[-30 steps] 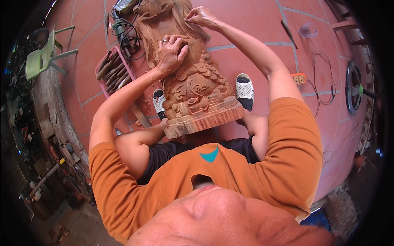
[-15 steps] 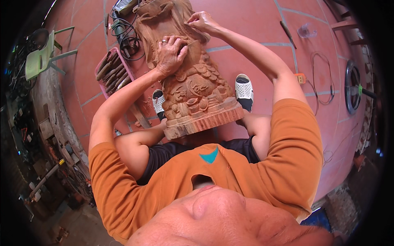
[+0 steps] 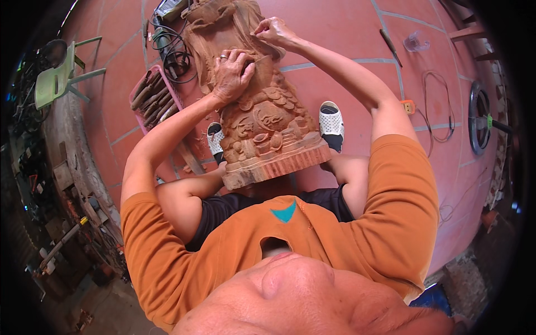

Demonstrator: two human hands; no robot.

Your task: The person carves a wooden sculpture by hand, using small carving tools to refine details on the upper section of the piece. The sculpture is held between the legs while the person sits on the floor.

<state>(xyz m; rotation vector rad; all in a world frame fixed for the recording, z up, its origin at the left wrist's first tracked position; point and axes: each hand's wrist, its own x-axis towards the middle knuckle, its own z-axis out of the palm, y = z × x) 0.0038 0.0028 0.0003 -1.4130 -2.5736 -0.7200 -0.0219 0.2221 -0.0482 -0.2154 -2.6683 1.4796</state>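
Note:
A reddish-brown wooden carving (image 3: 267, 120) lies tilted between my legs, its flat base (image 3: 279, 166) nearest me. Coin-like discs, rounded shapes and draped folds are cut into it, and its far end runs out of view at the top. My left hand (image 3: 233, 72), with a ring on one finger, bears down on the middle of the carving, fingers bent against the wood. At the carving's far right side, my right hand (image 3: 276, 32) is closed in a pinch. Whatever sits between those fingertips is too small to make out.
Left of the carving, a pink basket (image 3: 177, 99) holds several wooden-handled tools (image 3: 153, 100). Beyond it lies a corded power tool (image 3: 163, 44). A green chair (image 3: 54, 81) stands farther left. On the right are a chisel-like tool (image 3: 390, 44), a clear cup (image 3: 414, 42), and an orange socket block (image 3: 409, 106) with cable.
My right hand has shifted slightly, a few pixels nearer to me, still pinched at the carving's edge. My left hand has stayed in place on the wood.

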